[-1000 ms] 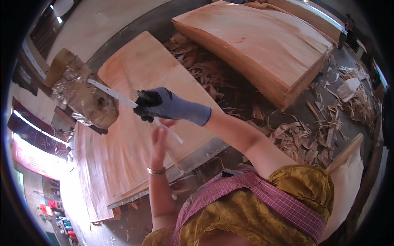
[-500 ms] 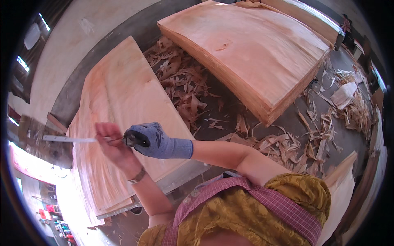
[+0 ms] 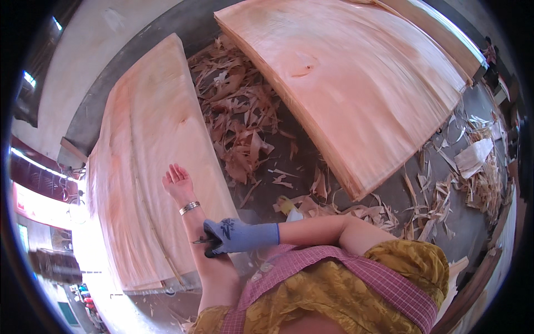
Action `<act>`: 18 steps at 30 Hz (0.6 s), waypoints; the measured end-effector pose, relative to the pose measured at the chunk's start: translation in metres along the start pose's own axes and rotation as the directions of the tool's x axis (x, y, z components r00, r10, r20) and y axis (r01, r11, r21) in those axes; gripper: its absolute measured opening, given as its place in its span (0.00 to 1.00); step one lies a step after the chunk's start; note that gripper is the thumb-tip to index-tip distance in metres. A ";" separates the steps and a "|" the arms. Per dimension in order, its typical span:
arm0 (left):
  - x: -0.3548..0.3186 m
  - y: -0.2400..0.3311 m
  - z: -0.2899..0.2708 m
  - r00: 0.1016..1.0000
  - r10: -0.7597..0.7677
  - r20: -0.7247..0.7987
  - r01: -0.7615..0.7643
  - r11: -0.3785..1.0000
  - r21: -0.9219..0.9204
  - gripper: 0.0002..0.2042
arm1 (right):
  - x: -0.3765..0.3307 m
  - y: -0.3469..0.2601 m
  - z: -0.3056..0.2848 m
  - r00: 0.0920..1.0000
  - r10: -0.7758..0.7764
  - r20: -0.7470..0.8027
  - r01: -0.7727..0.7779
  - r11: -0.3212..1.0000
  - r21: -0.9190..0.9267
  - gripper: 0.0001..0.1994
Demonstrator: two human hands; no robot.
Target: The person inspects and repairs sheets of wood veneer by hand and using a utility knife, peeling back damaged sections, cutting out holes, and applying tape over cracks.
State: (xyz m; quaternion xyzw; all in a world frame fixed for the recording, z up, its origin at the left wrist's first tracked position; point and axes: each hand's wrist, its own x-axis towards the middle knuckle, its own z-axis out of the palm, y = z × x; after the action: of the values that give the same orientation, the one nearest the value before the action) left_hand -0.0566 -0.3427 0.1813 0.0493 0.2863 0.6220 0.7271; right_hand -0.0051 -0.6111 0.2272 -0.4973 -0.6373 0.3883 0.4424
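Observation:
My left hand [image 3: 178,183] is bare, with a metal-band bracelet at the wrist. Its palm faces up, the fingers are loosely stretched, and nothing lies in it. It is over a stack of thin wood veneer sheets [image 3: 161,128] on the left. My right hand [image 3: 236,236] wears a blue glove with dark fingertips. It is closed in front of my left forearm; whether it touches the arm I cannot tell. A thin dark tip [image 3: 201,241] sticks out from its fingers, too small to name.
A taller veneer stack [image 3: 345,83] stands ahead to the right. Torn veneer scraps [image 3: 239,117] litter the floor between the stacks, with more shavings [image 3: 481,178] at the far right. A person [image 3: 489,55] is at the far right edge.
My hands were together over the left stack, with a pale strip reaching left from them. Now they are apart: the left is open, the right has drawn back toward me. The strip no longer shows.

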 end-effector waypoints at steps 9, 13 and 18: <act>0.193 -0.131 0.004 0.996 -0.081 -0.039 0.088 0.961 0.263 0.13 | 0.073 0.320 -0.325 0.729 -0.067 -0.682 -0.470 0.675 -0.569 0.08; 0.252 -0.150 0.026 0.998 -0.009 -0.060 0.034 0.905 0.425 0.16 | 0.095 0.458 -0.514 0.654 0.495 -0.573 -0.528 -0.244 -0.814 0.34; 0.304 -0.172 0.073 0.999 -0.041 0.029 0.010 0.728 0.685 0.16 | 0.066 0.482 -0.595 0.562 0.561 -0.608 -0.616 -0.206 -0.760 0.19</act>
State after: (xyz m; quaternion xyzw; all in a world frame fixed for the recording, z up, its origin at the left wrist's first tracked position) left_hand 0.1483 -0.0767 0.0608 0.3230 0.4805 0.4616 0.6721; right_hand 0.6929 -0.4159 -0.0288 -0.8940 -0.3998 0.0452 -0.1971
